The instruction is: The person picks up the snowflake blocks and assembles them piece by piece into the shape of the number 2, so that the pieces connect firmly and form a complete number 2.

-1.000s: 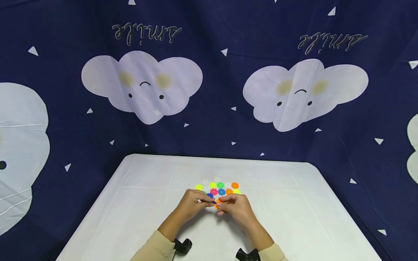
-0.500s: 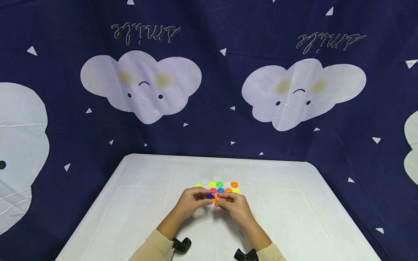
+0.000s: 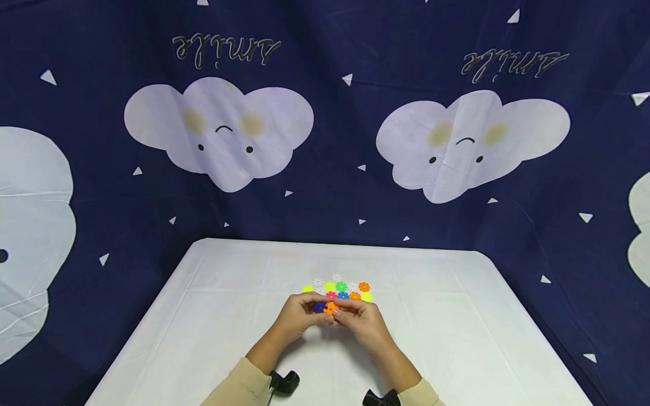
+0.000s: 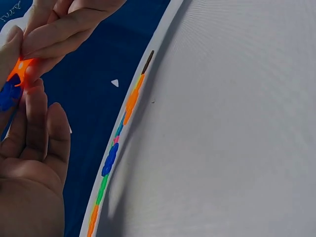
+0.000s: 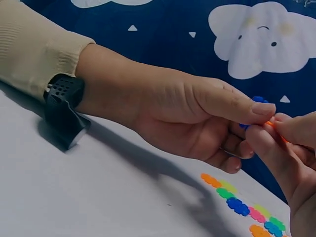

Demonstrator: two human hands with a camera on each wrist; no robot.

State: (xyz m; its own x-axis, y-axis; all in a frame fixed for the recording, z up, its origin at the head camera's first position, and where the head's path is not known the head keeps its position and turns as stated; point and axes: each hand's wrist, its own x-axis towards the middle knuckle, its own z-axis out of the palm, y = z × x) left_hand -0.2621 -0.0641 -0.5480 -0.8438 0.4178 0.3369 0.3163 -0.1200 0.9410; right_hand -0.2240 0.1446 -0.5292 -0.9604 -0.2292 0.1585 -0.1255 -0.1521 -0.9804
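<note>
My left hand (image 3: 301, 314) pinches a dark blue notched plastic disc (image 3: 319, 307). Thumb and fingers of my right hand (image 3: 364, 320) grip an orange notched disc (image 3: 331, 309) right beside it. In the left wrist view the orange disc (image 4: 20, 69) meets the blue disc (image 4: 9, 96); whether their slots interlock I cannot tell. Both hands are close together above the table, their fingertips nearly meeting and partly covering the discs. From the right wrist view, the left thumb lies over the blue disc (image 5: 257, 99), and only a sliver of orange shows.
Just beyond the hands, several loose notched discs lie flat on the white table (image 3: 244, 316), among them a green disc (image 3: 341, 286), an orange one (image 3: 364, 287) and a white one (image 3: 318, 283). A dark blue cloud-print curtain (image 3: 345, 124) hangs behind the table's far edge.
The orange disc has shifted left and turned its face toward the head camera. The blue disc has tilted and moved left too. My hands have drawn slightly closer together.
</note>
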